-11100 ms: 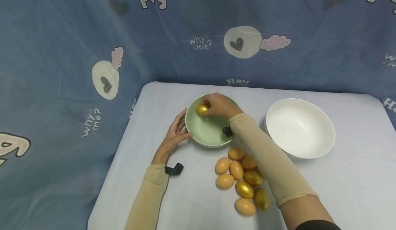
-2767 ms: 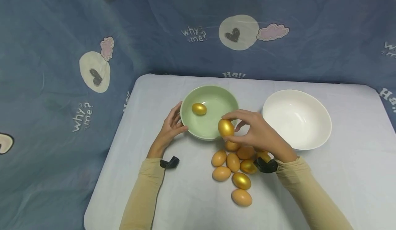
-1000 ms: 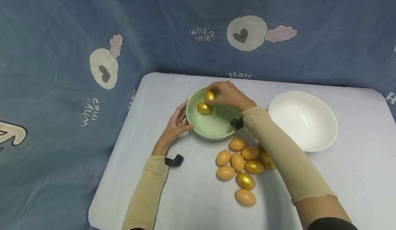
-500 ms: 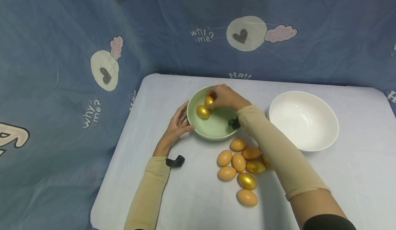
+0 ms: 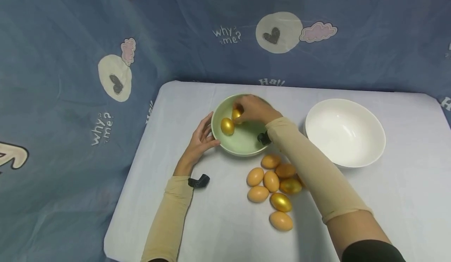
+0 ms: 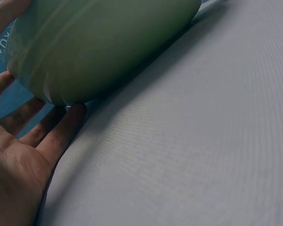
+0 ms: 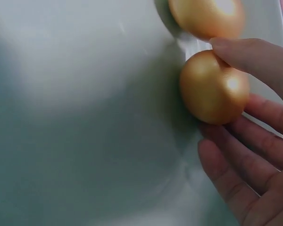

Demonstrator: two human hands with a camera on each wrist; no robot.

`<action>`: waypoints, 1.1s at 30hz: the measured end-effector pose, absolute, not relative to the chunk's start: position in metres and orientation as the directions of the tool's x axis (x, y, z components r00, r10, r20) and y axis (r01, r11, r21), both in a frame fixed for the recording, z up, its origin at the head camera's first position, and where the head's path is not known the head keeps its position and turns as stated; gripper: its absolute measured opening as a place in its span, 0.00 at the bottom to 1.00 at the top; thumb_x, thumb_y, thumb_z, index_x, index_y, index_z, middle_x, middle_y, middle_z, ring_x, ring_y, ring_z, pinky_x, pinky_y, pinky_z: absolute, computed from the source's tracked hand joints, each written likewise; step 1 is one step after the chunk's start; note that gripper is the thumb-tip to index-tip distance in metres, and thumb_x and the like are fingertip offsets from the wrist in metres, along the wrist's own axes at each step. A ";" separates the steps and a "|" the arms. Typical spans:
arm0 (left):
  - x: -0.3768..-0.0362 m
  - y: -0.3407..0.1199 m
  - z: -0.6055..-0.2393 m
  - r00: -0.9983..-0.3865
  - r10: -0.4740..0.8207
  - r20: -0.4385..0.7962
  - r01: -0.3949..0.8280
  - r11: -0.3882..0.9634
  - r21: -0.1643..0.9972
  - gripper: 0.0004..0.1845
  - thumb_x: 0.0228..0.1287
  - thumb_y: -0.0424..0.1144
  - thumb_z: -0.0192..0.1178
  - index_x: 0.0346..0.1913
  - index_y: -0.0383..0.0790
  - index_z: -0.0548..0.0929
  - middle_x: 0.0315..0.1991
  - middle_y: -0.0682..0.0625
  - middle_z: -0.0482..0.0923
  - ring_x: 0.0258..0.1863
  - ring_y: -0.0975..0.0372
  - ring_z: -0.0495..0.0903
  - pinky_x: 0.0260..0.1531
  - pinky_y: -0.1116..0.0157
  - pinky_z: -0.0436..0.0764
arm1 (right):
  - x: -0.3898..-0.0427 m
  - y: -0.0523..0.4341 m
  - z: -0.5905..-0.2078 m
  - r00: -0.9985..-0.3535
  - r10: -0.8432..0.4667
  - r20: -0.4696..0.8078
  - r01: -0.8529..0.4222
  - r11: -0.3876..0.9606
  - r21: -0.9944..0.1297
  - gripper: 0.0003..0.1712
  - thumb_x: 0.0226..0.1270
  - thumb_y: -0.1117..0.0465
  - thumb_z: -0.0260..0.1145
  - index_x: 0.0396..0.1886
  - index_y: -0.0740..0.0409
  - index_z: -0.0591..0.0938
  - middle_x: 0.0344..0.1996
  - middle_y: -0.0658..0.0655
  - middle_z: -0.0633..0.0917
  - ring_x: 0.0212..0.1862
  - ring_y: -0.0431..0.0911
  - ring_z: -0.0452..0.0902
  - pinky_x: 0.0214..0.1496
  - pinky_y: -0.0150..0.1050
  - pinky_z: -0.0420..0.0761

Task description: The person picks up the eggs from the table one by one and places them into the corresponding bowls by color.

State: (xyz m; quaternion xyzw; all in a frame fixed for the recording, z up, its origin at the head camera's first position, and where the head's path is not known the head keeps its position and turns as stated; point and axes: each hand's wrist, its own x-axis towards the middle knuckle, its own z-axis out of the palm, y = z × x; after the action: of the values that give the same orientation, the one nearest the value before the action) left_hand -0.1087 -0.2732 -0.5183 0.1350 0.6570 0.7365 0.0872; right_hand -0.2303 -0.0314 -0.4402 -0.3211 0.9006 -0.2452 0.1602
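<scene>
A pale green bowl stands on the table. My left hand rests against its left side with spread fingers, the fingertips touching the outer wall. Inside the bowl my right hand holds a golden egg between thumb and fingers, low over the bowl's surface. Another golden egg lies close to it in the bowl; its edge sits by my thumb tip in the right wrist view. In the head view the right hand covers part of the held egg.
Several brown eggs and a few golden eggs lie grouped in front of the green bowl, some hidden under my right forearm. A large white bowl stands to the right on the white tablecloth. Blue printed cloth hangs behind.
My right hand brought the second golden egg from the group into the green bowl and lowered it beside the first, which has turned slightly. My left hand keeps its place at the bowl.
</scene>
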 end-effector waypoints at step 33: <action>-0.111 -0.275 -0.519 -0.949 0.302 0.095 0.052 -0.147 0.988 0.57 0.55 0.41 0.80 0.83 0.48 0.55 0.82 0.45 0.54 0.79 0.51 0.62 0.71 0.66 0.78 | -0.189 0.034 -0.407 -0.793 -0.605 -0.067 -0.358 0.552 -0.753 0.30 0.62 0.54 0.79 0.62 0.57 0.83 0.58 0.58 0.87 0.60 0.52 0.83 0.66 0.52 0.84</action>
State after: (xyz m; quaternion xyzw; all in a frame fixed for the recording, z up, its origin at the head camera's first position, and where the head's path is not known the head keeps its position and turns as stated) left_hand -0.1110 -0.2748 -0.5194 0.1364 0.6476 0.7450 0.0838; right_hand -0.1889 0.0337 -0.4068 -0.2780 0.8660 -0.3828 0.1618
